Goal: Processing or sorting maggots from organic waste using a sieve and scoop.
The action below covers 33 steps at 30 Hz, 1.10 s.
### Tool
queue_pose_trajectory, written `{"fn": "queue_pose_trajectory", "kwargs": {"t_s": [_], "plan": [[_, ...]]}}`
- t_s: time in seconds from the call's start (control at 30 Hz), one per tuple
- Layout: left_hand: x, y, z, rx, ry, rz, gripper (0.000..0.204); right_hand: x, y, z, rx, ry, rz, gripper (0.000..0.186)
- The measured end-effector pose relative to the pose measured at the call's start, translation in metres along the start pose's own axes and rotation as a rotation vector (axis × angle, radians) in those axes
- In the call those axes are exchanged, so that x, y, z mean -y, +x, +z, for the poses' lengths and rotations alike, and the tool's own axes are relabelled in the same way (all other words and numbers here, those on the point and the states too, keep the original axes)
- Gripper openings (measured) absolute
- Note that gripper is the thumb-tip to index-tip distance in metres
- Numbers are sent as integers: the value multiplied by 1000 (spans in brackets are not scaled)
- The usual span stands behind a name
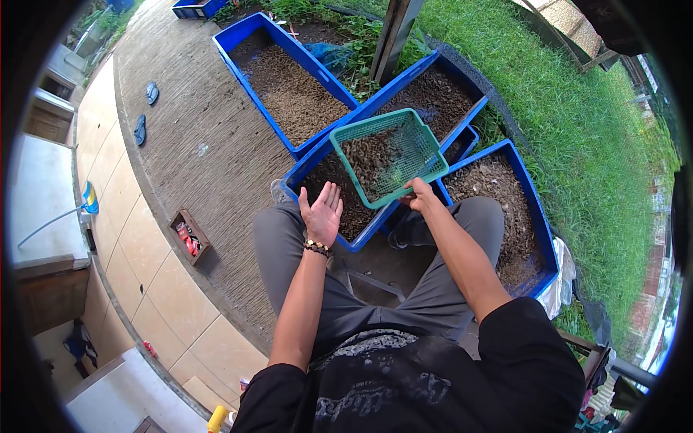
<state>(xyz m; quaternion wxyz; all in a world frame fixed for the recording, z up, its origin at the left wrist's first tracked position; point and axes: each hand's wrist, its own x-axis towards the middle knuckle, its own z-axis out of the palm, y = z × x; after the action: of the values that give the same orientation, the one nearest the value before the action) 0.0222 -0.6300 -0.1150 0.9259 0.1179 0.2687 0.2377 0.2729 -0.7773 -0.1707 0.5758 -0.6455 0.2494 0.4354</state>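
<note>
My right hand [419, 195] grips the near right corner of a green mesh basket [420, 153]. The basket is tilted, and dark brown crumbly material [369, 155] lies toward its left side. Beneath it is a long blue crate [393, 88] with dark soil-like matter inside. My left hand [321, 214] is held up over the crate's near left end, palm showing and fingers stretched, with nothing in it. A beaded bracelet [316, 247] circles that wrist.
Another blue crate [245, 81] of lighter brown granules sits far left, and one with coarse brown matter [498, 209] on the right. A wooden post [393, 43] rises behind. On the concrete at left are slippers [140, 130] and a small wooden box [190, 237].
</note>
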Motion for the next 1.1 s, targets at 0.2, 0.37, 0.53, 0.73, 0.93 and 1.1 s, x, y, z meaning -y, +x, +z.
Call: {"fn": "queue_pose_trajectory", "kwargs": {"t_s": [0.2, 0.37, 0.53, 0.73, 0.93, 1.1], "plan": [[-4, -3, 1, 12, 45, -15, 105, -1, -8, 4, 63, -50, 4, 27], [-2, -1, 5, -5, 51, -21, 105, -1, 2, 0, -76, -31, 67, 17], [2, 3, 8, 16, 74, -23, 106, 0, 7, -2, -33, -19, -16, 15], [-1, -1, -3, 25, 95, -41, 109, -7, -12, 7, 87, -202, 13, 17], [0, -3, 1, 49, 141, -37, 111, -7, -15, 8, 68, -196, -132, 17], [-1, -2, 4, 57, 115, -6, 109, -3, -18, 10, 81, -184, -133, 17]]}}
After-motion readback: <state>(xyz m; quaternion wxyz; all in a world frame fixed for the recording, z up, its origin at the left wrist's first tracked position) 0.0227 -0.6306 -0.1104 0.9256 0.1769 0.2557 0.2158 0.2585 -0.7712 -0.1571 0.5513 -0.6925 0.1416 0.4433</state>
